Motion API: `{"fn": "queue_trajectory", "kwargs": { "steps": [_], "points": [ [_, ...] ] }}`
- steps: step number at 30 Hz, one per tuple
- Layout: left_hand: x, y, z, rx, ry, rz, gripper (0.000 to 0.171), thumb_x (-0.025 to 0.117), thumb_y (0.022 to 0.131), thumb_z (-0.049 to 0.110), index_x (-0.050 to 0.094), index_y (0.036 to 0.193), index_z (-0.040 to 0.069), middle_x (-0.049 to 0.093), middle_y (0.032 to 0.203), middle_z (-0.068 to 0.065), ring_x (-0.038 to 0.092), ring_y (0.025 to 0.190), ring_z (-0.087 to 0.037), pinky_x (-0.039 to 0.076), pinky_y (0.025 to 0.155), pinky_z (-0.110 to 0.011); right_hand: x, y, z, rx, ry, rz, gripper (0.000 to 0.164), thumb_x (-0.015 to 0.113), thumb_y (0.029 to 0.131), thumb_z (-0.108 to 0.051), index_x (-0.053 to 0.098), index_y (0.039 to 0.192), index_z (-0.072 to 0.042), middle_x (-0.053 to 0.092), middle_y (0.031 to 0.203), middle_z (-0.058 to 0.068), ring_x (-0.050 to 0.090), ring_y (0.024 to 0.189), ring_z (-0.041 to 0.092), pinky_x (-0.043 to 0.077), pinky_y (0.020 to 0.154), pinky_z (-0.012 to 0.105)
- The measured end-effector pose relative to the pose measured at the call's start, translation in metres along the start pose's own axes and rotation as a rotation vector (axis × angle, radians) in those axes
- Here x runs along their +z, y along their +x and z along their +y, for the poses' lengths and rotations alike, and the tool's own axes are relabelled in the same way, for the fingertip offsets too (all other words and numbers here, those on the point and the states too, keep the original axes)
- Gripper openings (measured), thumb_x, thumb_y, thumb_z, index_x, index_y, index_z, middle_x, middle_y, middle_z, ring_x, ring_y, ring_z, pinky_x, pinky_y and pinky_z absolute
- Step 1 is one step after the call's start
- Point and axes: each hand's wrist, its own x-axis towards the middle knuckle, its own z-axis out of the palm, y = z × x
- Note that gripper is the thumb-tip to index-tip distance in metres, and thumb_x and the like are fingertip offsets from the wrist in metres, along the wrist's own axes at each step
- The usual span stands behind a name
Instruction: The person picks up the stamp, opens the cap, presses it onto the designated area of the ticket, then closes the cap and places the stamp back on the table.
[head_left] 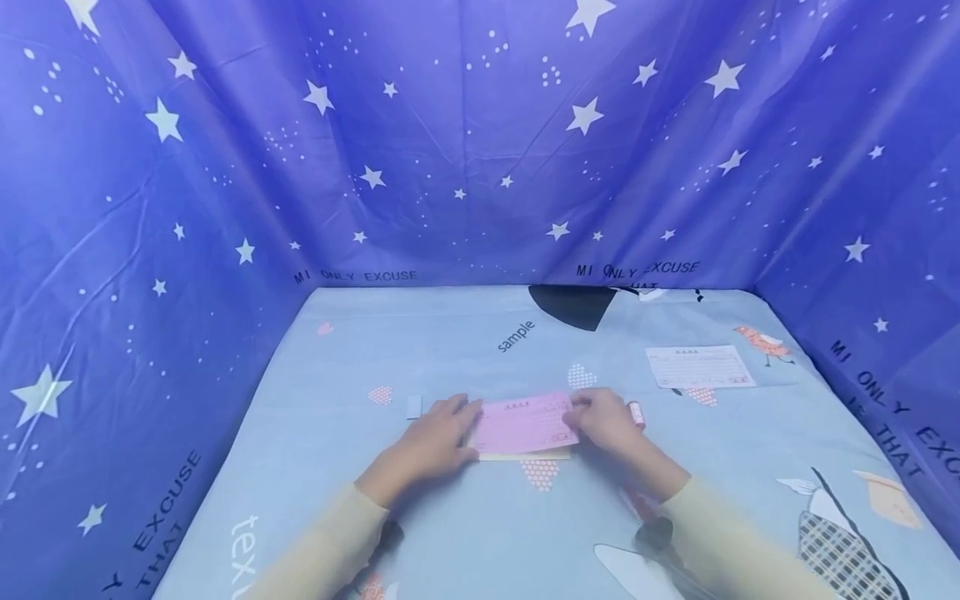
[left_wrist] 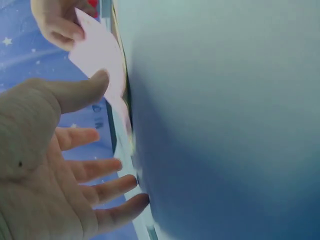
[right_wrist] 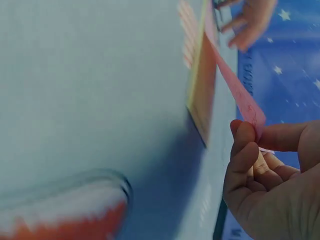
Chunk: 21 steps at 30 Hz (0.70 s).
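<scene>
The head view looks forward and down. Close wrist views, turned sideways, share the pink slip (head_left: 523, 425).

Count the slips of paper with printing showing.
2: a pink slip, its right end pinched in the right hand, and a white slip lying farther right on the cloth. More may be hidden under the pink one, where a yellowish layer peeks out.

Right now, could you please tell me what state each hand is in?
Left hand: open, at the left end of the pink slip.
Right hand: closed, pinching the right end of the pink slip.
</scene>
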Motion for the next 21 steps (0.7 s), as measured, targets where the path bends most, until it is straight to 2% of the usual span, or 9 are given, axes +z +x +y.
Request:
{"fn": "queue_trajectory", "kwargs": {
  "steps": [2, 4, 6, 10, 12, 13, 16, 19, 21],
  "points": [
    [0.0, 0.0, -0.005, 0.003, -0.001, -0.013, 0.082, 0.078, 0.085, 0.034, 0.04, 0.154, 0.01, 0.042, 0.154, -0.019, 0.039, 0.14, -0.039, 0.038, 0.108, -0.057, -0.016, -0.001, 0.002, -0.012, 0.003, 0.005, 0.041, 0.07, 0.088, -0.008, 0.063, 0.125, 0.01, 0.068, 0.115, 0.023, 0.064, 0.098, 0.03, 0.053, 0.088, 0.047],
    [0.001, -0.001, -0.008, 0.007, 0.003, -0.023, 0.087, 0.081, 0.082, 0.037, 0.041, 0.154, 0.009, 0.044, 0.151, -0.018, 0.041, 0.139, -0.038, 0.039, 0.107, -0.057, -0.034, -0.001, 0.004, 0.011, 0.053, -0.005, 0.039, 0.068, 0.091, -0.01, 0.062, 0.126, 0.008, 0.069, 0.104, 0.02, 0.064, 0.08, 0.026, 0.056, 0.073, 0.042],
    [0.001, -0.002, -0.009, 0.001, 0.008, -0.023, 0.088, 0.082, 0.08, 0.039, 0.043, 0.152, 0.007, 0.045, 0.151, -0.019, 0.041, 0.138, -0.039, 0.039, 0.106, -0.058, -0.053, 0.001, 0.007, 0.018, 0.103, -0.01, 0.038, 0.066, 0.094, -0.012, 0.061, 0.127, 0.007, 0.068, 0.097, 0.018, 0.06, 0.07, 0.022, 0.055, 0.064, 0.038],
    [0.002, -0.005, -0.013, -0.03, 0.087, -0.005, 0.09, 0.083, 0.077, 0.046, 0.048, 0.149, 0.005, 0.045, 0.15, -0.02, 0.042, 0.133, -0.04, 0.043, 0.1, -0.057, -0.092, 0.009, 0.023, 0.019, 0.16, 0.025, 0.044, 0.063, 0.098, -0.016, 0.055, 0.133, 0.01, 0.066, 0.11, 0.025, 0.063, 0.078, 0.019, 0.057, 0.07, 0.036],
    [0.004, -0.005, -0.015, -0.032, 0.126, 0.001, 0.092, 0.084, 0.076, 0.05, 0.049, 0.148, 0.005, 0.045, 0.148, -0.02, 0.043, 0.128, -0.04, 0.046, 0.095, -0.054, -0.113, 0.014, 0.04, -0.004, 0.141, 0.078, 0.048, 0.065, 0.098, -0.018, 0.053, 0.134, 0.013, 0.064, 0.119, 0.026, 0.063, 0.084, 0.012, 0.057, 0.073, 0.031],
    [0.005, -0.004, -0.016, -0.029, 0.147, 0.001, 0.093, 0.083, 0.075, 0.051, 0.049, 0.148, 0.005, 0.045, 0.147, -0.02, 0.044, 0.126, -0.039, 0.046, 0.093, -0.052, -0.123, 0.016, 0.05, -0.006, 0.131, 0.105, 0.049, 0.065, 0.098, -0.018, 0.053, 0.133, 0.014, 0.066, 0.116, 0.024, 0.063, 0.084, 0.01, 0.057, 0.073, 0.029],
    [0.006, -0.001, -0.017, -0.019, 0.165, -0.006, 0.093, 0.083, 0.075, 0.053, 0.05, 0.147, 0.004, 0.046, 0.145, -0.02, 0.045, 0.123, -0.038, 0.048, 0.09, -0.05, -0.152, 0.022, 0.082, 0.008, 0.184, 0.15, 0.053, 0.065, 0.098, -0.017, 0.049, 0.133, 0.02, 0.069, 0.098, 0.008, 0.06, 0.076, -0.001, 0.056, 0.069, 0.022],
    [0.006, 0.002, -0.015, -0.021, 0.17, -0.017, 0.093, 0.083, 0.075, 0.054, 0.05, 0.147, 0.004, 0.045, 0.146, -0.021, 0.045, 0.123, -0.039, 0.048, 0.089, -0.051, -0.174, 0.025, 0.113, 0.029, 0.185, 0.171, 0.054, 0.063, 0.1, -0.017, 0.046, 0.132, 0.023, 0.061, 0.089, -0.012, 0.058, 0.076, -0.006, 0.055, 0.068, 0.02],
    [0.006, 0.004, -0.014, -0.025, 0.17, -0.024, 0.093, 0.083, 0.075, 0.054, 0.05, 0.147, 0.004, 0.045, 0.146, -0.021, 0.045, 0.123, -0.039, 0.048, 0.088, -0.051, -0.186, 0.026, 0.13, 0.048, 0.158, 0.177, 0.054, 0.06, 0.101, -0.019, 0.046, 0.132, 0.023, 0.059, 0.088, -0.015, 0.057, 0.075, -0.006, 0.055, 0.067, 0.02]
  ]
}}
